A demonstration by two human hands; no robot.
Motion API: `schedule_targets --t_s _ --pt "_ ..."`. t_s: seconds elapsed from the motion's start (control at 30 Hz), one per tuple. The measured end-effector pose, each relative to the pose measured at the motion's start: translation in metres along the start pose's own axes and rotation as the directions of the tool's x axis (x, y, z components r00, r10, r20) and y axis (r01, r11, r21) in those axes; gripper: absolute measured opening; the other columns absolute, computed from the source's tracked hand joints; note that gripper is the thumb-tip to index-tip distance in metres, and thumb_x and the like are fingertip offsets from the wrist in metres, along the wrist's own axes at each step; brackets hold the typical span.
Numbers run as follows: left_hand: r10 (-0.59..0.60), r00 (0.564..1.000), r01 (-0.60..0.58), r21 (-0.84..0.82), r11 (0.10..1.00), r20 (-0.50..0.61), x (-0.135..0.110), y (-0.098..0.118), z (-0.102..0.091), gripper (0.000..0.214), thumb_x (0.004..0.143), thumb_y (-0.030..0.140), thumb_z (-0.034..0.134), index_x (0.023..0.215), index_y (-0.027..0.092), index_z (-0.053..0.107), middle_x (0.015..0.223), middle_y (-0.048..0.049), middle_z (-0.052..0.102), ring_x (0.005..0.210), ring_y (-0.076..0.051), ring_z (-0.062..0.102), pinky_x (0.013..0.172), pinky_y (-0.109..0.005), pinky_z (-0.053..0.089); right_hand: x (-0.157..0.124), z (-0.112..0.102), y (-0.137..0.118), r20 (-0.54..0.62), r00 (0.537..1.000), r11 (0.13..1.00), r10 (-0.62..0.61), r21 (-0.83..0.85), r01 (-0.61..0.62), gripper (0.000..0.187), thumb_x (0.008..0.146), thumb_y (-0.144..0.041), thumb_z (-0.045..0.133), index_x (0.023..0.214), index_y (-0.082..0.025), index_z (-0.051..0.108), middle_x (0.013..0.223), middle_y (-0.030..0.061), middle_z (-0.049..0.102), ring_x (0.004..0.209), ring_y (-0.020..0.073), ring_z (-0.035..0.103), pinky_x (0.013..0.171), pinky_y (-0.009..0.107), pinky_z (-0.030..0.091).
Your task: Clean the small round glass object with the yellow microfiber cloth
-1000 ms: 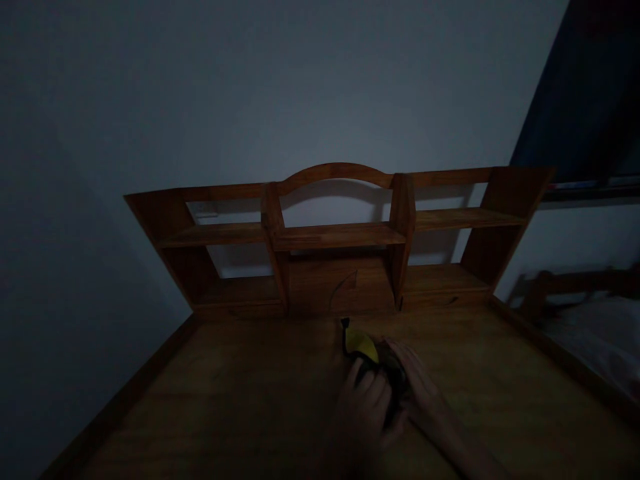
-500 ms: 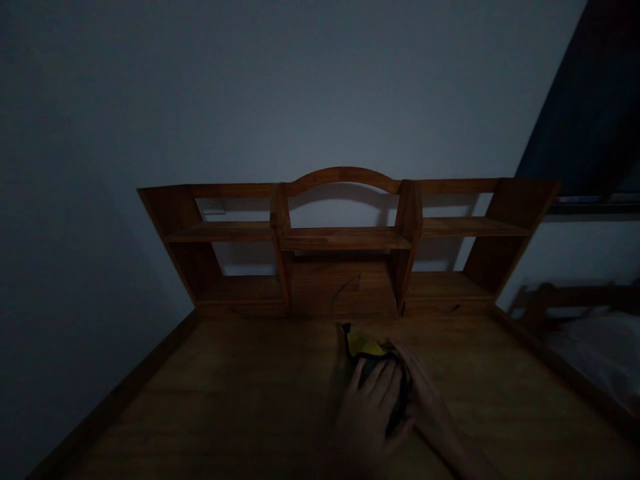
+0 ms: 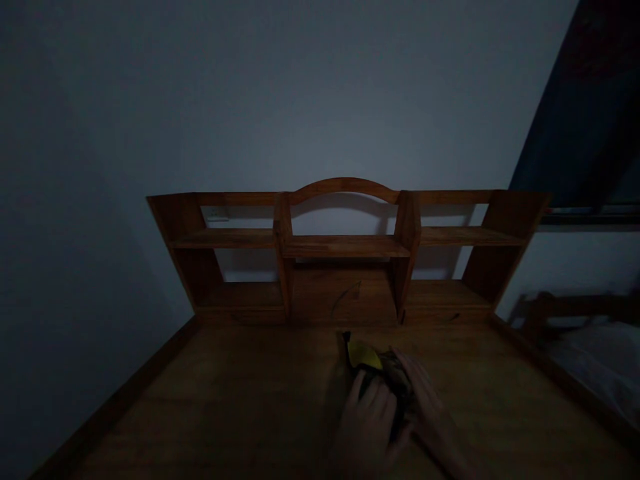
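Note:
A small yellow-and-black fabric item [image 3: 365, 357] with dark edging rests on the wooden desk [image 3: 250, 393], its narrow black-tipped corner pointing away from me. My left hand [image 3: 367, 417] is closed over its near part, fingers bent and pressed into it. Along its right side lies my right hand [image 3: 425, 400], gripping that edge with fairly straight fingers. Between the hands the item is crumpled and dark. Both hands hide much of it, and dimness and blur keep me from telling its exact kind.
A wooden shelf unit [image 3: 345, 247] with several compartments stands along the desk's back, against a pale wall [image 3: 320, 100]. Raised wooden rims run down both desk sides. At the right are a dark window or curtain [image 3: 590, 120] and a pale bundle [image 3: 600, 360] beyond the rim.
The view has tilted up slightly, so shelf and desk sit lower. My left fingers are more curled on the item, and the part by my right hand looks more crumpled.

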State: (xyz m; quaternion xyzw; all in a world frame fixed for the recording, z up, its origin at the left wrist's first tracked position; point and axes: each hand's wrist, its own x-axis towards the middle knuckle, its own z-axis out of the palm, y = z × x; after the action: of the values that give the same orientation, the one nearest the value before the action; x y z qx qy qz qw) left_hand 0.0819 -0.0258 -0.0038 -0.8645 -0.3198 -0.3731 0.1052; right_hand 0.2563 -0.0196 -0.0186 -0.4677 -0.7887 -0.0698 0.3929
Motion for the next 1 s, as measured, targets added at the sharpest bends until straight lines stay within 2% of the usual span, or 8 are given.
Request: schedule_targets --t_s 0.17,0.3,0.37,0.53,0.67,0.83,0.9,1.0 --pt "-0.003 0.997 -0.005 -0.109 0.994 -0.079 0.006 -0.001 -0.017 0.044 0.084 0.046 0.048 0.114 0.014 0.058 0.109 -0.0089 0.064 0.105 -0.023 0.057 0.107 -0.047 0.033 0.003 0.001 -0.001 -0.064 0.998 1.000 -0.005 0.030 0.007 0.063 0.086 -0.015 0.040 0.146 -0.016 0.020 0.142 0.0131 0.037 0.131 0.0281 0.036 0.103 0.048 0.040" --pt "0.141 0.982 -0.135 -0.048 0.990 0.128 0.017 -0.006 -0.038 0.055 0.090 0.047 0.041 0.136 0.015 0.042 0.134 -0.0049 0.052 0.124 -0.019 0.045 0.105 -0.039 0.037 0.005 0.000 -0.001 -0.054 0.999 0.997 0.000 0.076 0.004 0.063 0.085 -0.010 0.036 0.146 -0.017 0.020 0.141 0.0131 0.039 0.129 0.0262 0.039 0.103 0.047 0.040" --pt "0.149 0.979 -0.155 0.031 0.987 0.142 0.017 -0.009 -0.038 0.055 0.093 0.047 0.039 0.138 0.017 0.038 0.139 -0.0023 0.047 0.127 -0.017 0.042 0.104 -0.036 0.037 0.003 0.002 0.001 -0.028 0.999 0.997 -0.017 0.068 0.019 0.064 0.085 -0.008 0.033 0.146 -0.017 0.019 0.143 0.0118 0.036 0.132 0.0258 0.035 0.105 0.047 0.038" --pt "0.095 0.993 -0.080 0.195 0.977 -0.068 0.006 -0.012 -0.008 0.058 0.088 0.058 0.040 0.128 0.018 0.051 0.131 -0.0024 0.055 0.119 -0.019 0.048 0.109 -0.037 0.028 0.002 0.005 0.002 -0.023 0.999 0.998 -0.047 0.029 0.048 0.062 0.086 -0.010 0.032 0.146 -0.017 0.022 0.144 0.0104 0.036 0.131 0.0256 0.038 0.105 0.045 0.040" --pt "0.158 0.941 -0.095 0.214 0.972 -0.298 0.000 -0.013 0.019 0.050 0.087 0.057 0.039 0.093 0.015 0.067 0.096 -0.0079 0.069 0.096 -0.022 0.060 0.109 -0.040 0.027 0.000 0.001 -0.003 -0.045 0.997 0.995 -0.061 -0.080 0.057 0.062 0.087 -0.010 0.033 0.147 -0.019 0.023 0.143 0.0079 0.038 0.128 0.0244 0.042 0.104 0.040 0.042" --pt "0.167 0.914 -0.087 0.223 0.971 -0.370 -0.007 -0.017 0.040 0.036 0.090 0.042 0.037 0.081 0.018 0.063 0.077 -0.0075 0.067 0.078 -0.021 0.063 0.101 -0.042 0.036 -0.007 0.000 0.000 -0.026 0.997 0.988 -0.071 -0.140 0.067 0.059 0.088 -0.014 0.035 0.146 -0.020 0.026 0.145 0.0044 0.036 0.127 0.0256 0.043 0.104 0.039 0.042" --pt "0.148 0.912 -0.074 0.200 0.977 -0.384 -0.009 -0.019 0.044 0.029 0.092 0.030 0.036 0.088 0.019 0.063 0.080 -0.0058 0.067 0.077 -0.019 0.063 0.100 -0.039 0.038 -0.007 0.002 0.002 -0.021 0.998 0.987 -0.051 -0.151 0.047 0.059 0.087 -0.013 0.033 0.146 -0.020 0.027 0.145 0.0043 0.036 0.127 0.0257 0.043 0.104 0.039 0.042" --pt "0.188 0.930 -0.123 0.214 0.969 -0.317 -0.008 -0.021 0.044 0.032 0.093 0.021 0.032 0.104 0.021 0.062 0.091 -0.0047 0.069 0.087 -0.017 0.063 0.100 -0.035 0.039 -0.003 -0.001 0.001 -0.053 0.997 0.985 -0.060 -0.165 0.050 0.063 0.085 -0.010 0.030 0.147 -0.019 0.023 0.144 0.0041 0.038 0.127 0.0240 0.043 0.103 0.037 0.043"
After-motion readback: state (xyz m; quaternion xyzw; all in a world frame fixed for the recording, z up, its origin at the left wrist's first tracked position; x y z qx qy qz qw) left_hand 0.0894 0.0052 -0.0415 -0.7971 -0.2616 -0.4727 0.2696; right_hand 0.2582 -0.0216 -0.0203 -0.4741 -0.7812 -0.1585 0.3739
